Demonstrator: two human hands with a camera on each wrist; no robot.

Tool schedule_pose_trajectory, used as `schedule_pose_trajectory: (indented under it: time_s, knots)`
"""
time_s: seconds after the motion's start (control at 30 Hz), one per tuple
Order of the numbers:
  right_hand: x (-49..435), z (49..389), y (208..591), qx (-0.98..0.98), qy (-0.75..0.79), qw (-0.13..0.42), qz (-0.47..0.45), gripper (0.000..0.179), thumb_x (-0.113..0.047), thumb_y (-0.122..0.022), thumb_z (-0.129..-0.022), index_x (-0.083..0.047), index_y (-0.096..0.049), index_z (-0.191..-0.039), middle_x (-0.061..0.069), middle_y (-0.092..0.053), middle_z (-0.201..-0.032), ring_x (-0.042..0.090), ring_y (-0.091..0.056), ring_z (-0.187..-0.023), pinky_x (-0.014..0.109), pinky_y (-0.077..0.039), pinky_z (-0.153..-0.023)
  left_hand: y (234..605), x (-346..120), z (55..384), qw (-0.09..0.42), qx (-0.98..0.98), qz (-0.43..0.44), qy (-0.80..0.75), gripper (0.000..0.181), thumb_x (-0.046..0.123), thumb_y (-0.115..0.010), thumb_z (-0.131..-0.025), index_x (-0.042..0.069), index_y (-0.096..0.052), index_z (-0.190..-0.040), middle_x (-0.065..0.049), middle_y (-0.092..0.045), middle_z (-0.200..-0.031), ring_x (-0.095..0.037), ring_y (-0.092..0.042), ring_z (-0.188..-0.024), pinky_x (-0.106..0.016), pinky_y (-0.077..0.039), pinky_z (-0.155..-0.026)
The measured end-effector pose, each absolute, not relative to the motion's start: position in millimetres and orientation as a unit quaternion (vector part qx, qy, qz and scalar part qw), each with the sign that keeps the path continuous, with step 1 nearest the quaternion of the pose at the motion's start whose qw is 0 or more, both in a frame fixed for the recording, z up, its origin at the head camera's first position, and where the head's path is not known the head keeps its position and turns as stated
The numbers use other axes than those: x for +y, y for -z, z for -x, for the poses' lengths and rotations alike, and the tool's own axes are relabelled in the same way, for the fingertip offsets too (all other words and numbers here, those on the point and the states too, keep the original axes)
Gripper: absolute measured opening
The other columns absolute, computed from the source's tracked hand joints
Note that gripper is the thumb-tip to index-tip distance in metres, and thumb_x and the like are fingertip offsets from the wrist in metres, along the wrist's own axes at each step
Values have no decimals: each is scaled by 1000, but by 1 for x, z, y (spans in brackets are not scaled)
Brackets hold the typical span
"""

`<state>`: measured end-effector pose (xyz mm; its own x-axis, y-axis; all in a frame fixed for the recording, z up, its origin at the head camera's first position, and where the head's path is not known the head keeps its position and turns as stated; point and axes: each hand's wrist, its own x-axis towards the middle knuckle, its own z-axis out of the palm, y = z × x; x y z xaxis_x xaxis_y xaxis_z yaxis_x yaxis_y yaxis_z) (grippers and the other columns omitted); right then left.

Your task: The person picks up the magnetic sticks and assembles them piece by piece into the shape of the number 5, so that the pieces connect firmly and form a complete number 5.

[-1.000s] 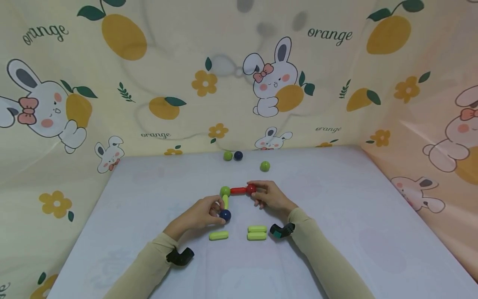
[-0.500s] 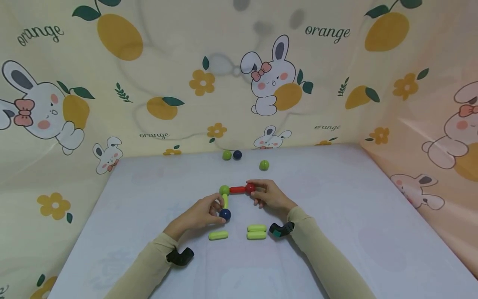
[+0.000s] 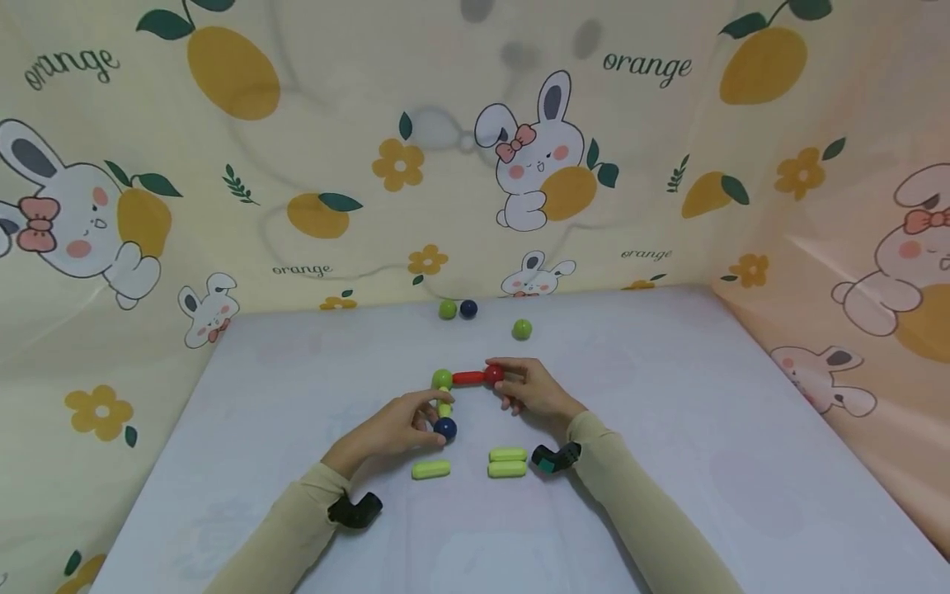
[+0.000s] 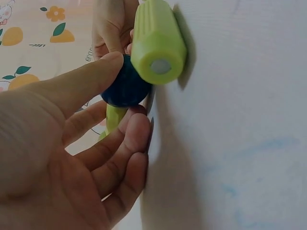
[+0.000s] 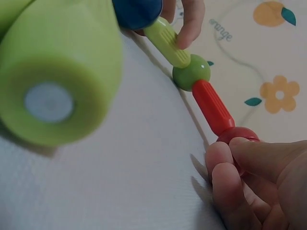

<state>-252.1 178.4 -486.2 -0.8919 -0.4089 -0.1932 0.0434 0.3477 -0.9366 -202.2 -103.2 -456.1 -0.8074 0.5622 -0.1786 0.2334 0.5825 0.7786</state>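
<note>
An L-shaped chain lies on the white table: a dark blue ball (image 3: 445, 430), a yellow-green rod (image 3: 444, 408), a green ball (image 3: 442, 379) at the corner, a red rod (image 3: 468, 378) and a red ball (image 3: 493, 375). My left hand (image 3: 397, 422) holds the blue ball end, thumb against the ball (image 4: 125, 88) and index finger across the yellow-green rod. At the other end my right hand (image 3: 536, 391) pinches the red ball (image 5: 238, 133) between thumb and fingers, which partly hide it.
Nearer me lie a loose yellow-green rod (image 3: 431, 469) and, to its right, two more side by side, the front rod (image 3: 507, 469) and the back rod (image 3: 508, 454). Toward the printed backdrop sit a green ball (image 3: 447, 309), a blue ball (image 3: 468, 308) and another green ball (image 3: 523, 329).
My left index finger has shifted right, over the yellow-green rod. The right hand keeps its pinch on the red ball. The head view has drifted slightly.
</note>
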Motion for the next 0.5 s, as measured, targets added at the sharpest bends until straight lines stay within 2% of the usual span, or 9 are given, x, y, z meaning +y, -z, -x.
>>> schedule_pose_trajectory:
  time_s: [0.3,0.5]
  knots:
    - [178,249,484,795,559,200,121,51,-7,-57,-102,-13,-47,-151,6,-64,-79,13,-58,-63,21,-50,-56,457,-102,201,204,866,-229,-396,60,17,-79,-88,15,-54,-142,-5,-66,-107,-13,-56,-77,-25,-46,-68]
    - [177,249,483,794,562,201,119,51,-7,-56,-102,-13,-46,-152,7,-64,-84,12,-58,-64,21,-50,-57,458,-102,202,200,866,-230,-397,59,17,-80,-87,15,-55,-141,-5,-66,-108,-13,-56,-76,-25,-46,-67]
